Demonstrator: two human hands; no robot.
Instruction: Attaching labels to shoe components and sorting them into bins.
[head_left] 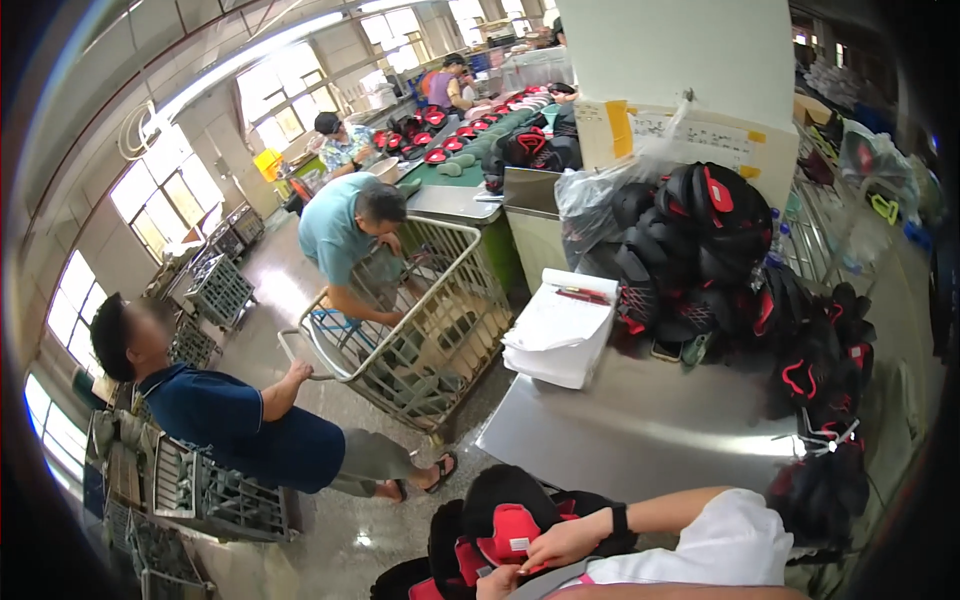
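At the lower edge, several black shoe uppers with red linings are bunched in front of me. My right hand (565, 543), with a dark band on its wrist, lies on the front shoe upper (508, 527), which has a red lining and a small white label. Its fingers are bent and pinched together at the edge of the red part. Close beside it, my left hand (496, 583) has its fingertips curled against the red fabric; the frame cuts off most of it. Both hands meet near the same spot, and what lies between the fingertips is too small to make out.
A metal table (620, 425) holds a pad of white paper (565, 335) with pens and a heap of black and red shoes (700, 250). To the left, a person in dark blue (240, 430) grips a wheeled cage cart (430, 350); another in teal (340, 225) leans over it.
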